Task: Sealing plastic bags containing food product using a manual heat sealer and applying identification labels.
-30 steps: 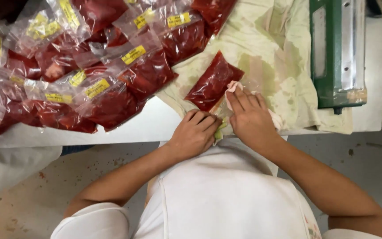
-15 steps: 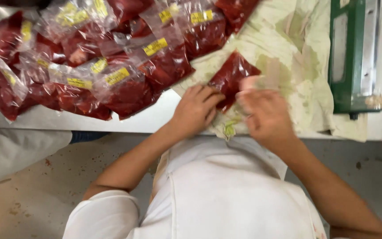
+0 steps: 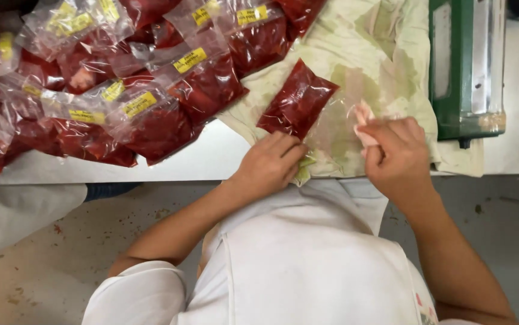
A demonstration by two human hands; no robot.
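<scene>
Between the left hand point(image 3: 270, 164) and the right hand point(image 3: 392, 153) lies a flat clear pouch point(image 3: 298, 105) on stained cloth point(image 3: 356, 54), low and easy to pass over. Left of the left hand, bare white table edge point(image 3: 211, 157) stays open; beyond it a heap of red-filled bags point(image 3: 127, 66) blocks. Just beyond the right hand stands a green machine point(image 3: 467, 66).

Both bare forearms extend forward from the white-clad torso and converge slightly. The left hand point(image 3: 270, 164) lies palm down, knuckles up, its fingers curled and pressed flat against the surface, the wrist straight. The right hand point(image 3: 392, 153) sits a little farther forward and well apart from the left, its fingers bent inward and its fingertips point(image 3: 372, 127) pinched together toward the thumb, the wrist slightly flexed.
</scene>
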